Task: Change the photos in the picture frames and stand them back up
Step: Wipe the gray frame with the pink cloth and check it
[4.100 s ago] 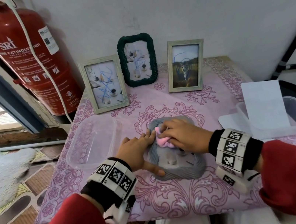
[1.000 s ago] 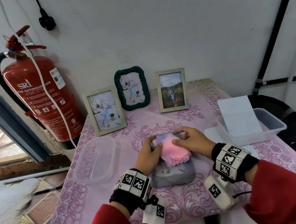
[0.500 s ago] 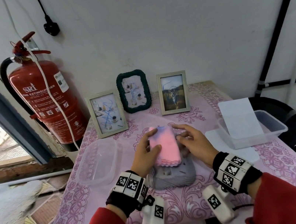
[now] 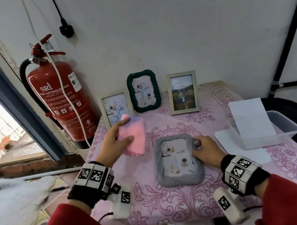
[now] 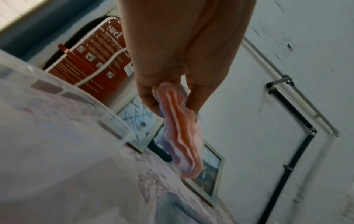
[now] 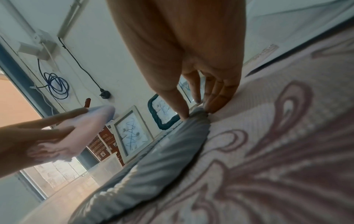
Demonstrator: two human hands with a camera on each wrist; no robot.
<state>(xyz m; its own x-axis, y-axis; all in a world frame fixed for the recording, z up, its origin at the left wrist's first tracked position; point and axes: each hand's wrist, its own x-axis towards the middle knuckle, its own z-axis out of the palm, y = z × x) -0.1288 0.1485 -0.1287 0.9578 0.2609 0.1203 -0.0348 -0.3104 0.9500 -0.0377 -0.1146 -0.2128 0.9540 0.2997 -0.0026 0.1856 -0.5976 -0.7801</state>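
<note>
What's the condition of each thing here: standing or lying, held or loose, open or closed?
Grey frame: lying flat, photo up.
Green frame: standing.
Left pale frame: standing.
Right pale frame: standing.
Pink cloth: folded, held above the table.
Left hand: grips the cloth.
Right hand: fingers on the grey frame's right edge.
Right plastic tub: lidless, paper sheet propped in it.

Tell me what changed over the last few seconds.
The left hand took the pink cloth off the grey frame and carried it up and left. The right hand let go of the cloth and now holds the frame's right edge. The frame still lies flat; the three frames at the back still stand.
</note>
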